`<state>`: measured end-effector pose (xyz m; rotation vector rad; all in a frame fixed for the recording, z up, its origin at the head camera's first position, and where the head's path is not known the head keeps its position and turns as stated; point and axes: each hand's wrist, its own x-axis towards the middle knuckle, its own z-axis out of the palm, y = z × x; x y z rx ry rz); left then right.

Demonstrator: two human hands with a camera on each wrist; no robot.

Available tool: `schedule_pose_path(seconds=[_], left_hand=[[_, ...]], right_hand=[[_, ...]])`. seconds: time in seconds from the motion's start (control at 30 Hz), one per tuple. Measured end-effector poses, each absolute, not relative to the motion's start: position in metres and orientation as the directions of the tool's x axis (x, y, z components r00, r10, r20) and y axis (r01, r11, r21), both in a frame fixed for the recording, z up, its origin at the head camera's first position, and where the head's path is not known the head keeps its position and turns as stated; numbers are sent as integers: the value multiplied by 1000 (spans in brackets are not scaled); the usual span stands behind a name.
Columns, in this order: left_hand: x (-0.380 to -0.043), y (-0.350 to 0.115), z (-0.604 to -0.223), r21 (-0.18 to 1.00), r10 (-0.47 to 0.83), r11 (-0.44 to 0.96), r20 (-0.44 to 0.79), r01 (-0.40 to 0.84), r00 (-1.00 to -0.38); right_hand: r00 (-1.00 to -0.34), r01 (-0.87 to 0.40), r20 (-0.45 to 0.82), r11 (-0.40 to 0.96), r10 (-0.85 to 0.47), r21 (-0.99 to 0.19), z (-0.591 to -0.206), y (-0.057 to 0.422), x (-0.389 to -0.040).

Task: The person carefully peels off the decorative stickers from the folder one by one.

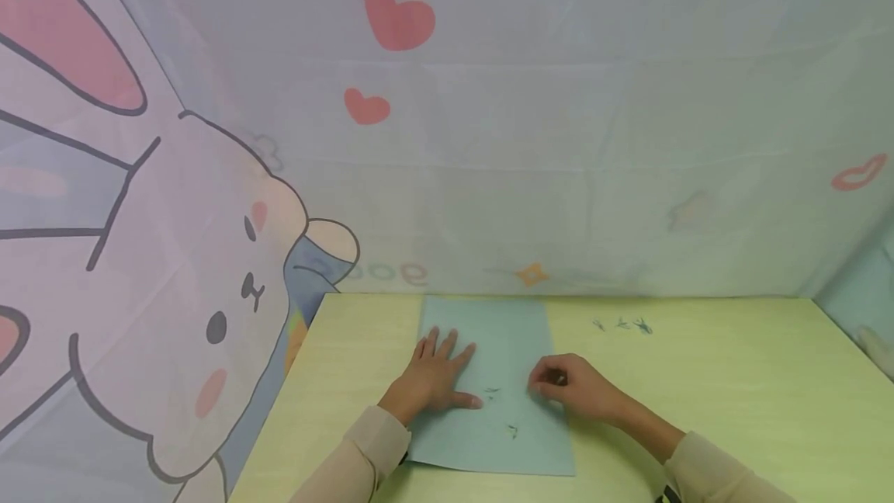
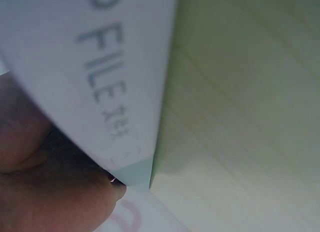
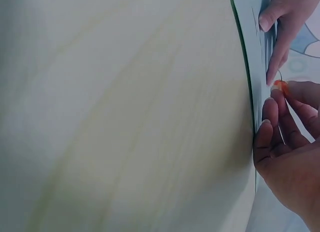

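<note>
A pale blue file folder (image 1: 489, 348) lies flat on the yellow table; printed letters "FILE" show on its paler edge in the left wrist view. With fingers spread, my left hand (image 1: 436, 379) rests on the folder's left side. Over its right edge, my right hand (image 1: 576, 386) pinches a tiny orange thing (image 3: 281, 86) between thumb and forefinger. A thin dark strand curves up from it; its kind is unclear. Small dark slivers (image 1: 512, 431) lie on the folder near my left thumb, too small to identify.
Behind the folder, at right, several similar dark slivers (image 1: 642, 326) lie on the yellow table (image 1: 733, 386). A printed cloth backdrop (image 1: 524, 138) with hearts and a rabbit hangs along the table's back and left sides.
</note>
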<state>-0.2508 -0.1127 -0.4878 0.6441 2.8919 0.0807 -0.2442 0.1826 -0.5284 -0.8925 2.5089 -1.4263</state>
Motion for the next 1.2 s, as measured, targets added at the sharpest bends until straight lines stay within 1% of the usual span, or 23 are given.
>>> schedule_pose_path(seconds=[0.5, 0.8, 1.0, 1.2], left_hand=[[-251, -113, -488, 97, 429, 903, -160, 418, -889], [-250, -112, -485, 109, 433, 901, -161, 420, -887], [-251, -112, -487, 100, 432, 902, -161, 420, -888], [-250, -112, -486, 92, 434, 901, -156, 425, -887]], right_hand=[[-821, -416, 166, 372, -546, -830, -525, 183, -243], [-855, -412, 179, 426, -487, -805, -521, 194, -245], [-862, -438, 229, 436, -453, -786, -502, 214, -255], [-912, -368, 211, 474, -352, -800, -473, 241, -265]])
